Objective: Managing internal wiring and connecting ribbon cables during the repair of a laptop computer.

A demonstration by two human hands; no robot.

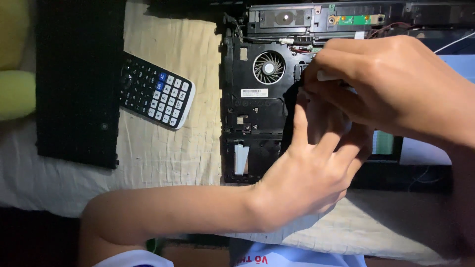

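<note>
Opened black plastic laptop chassis (pixel 252 104) lies on a cream quilted cloth (pixel 163 148), internals exposed. Round grey cooling fan (pixel 268 67) sits in its upper part, just left of both hands; small green circuit board (pixel 357 20) lies along the top edge.

Left hand (pixel 309 168) reaches in from below, fingers spread and raised, fingertips touching the chassis interior right of the fan. It clamps on nothing that shows.

Right hand (pixel 391 84) comes in from the right, fingers curled together above the left hand, pinched on a small whitish piece (pixel 326 75); what the piece is cannot be told.

Well apart to the left: dark calculator with white and blue keys (pixel 156 91), touching a detached black keyboard panel (pixel 79 79).
</note>
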